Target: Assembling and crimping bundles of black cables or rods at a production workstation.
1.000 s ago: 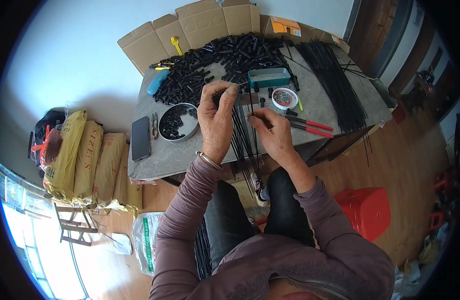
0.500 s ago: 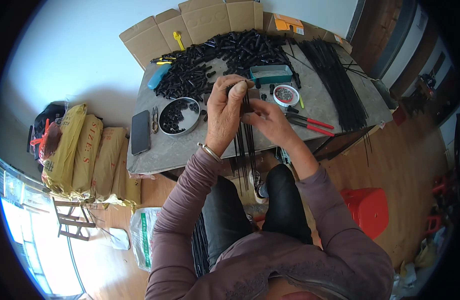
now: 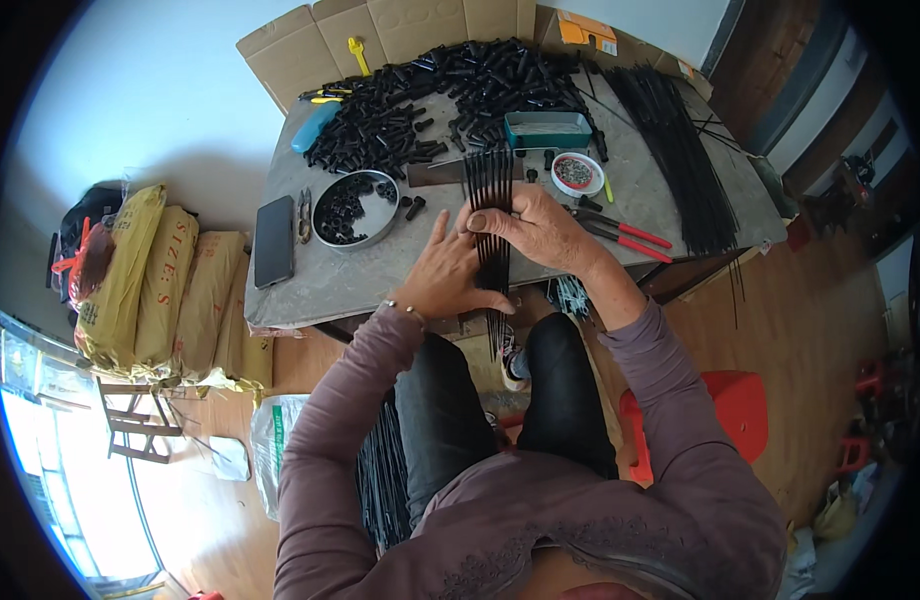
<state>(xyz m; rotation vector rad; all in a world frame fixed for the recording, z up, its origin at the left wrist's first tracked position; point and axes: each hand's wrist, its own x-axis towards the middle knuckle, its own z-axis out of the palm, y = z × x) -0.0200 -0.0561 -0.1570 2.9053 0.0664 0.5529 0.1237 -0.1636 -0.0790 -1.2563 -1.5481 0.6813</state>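
A bundle of thin black rods point(image 3: 494, 180) stands upright in front of me over the table's near edge, spread side by side into a flat row. My right hand point(image 3: 540, 232) is closed round it from the right, thumb across the front. Lower down on the left, my left hand point(image 3: 448, 268) has its fingers stretched apart, with the thumb reaching to the rods; part of it is hidden behind them. A round metal tin point(image 3: 323, 232) of small black caps lies left of the hands. Right of them are a white tub point(image 3: 599, 177) of small metal pieces and red-handled pliers point(image 3: 640, 245).
Black tubular parts point(image 3: 520, 80) are heaped at the table's back, near a teal tray point(image 3: 547, 142). Long black rods point(image 3: 670, 160) lie on the right. A phone point(image 3: 274, 240) and small snips point(image 3: 303, 215) are at left. A red stool point(image 3: 725, 420) stands on the floor.
The left hand has let go of the bundle's upper end and moved down, its fingers opening. My right hand now grips the rods, which have spread into a flatter row.
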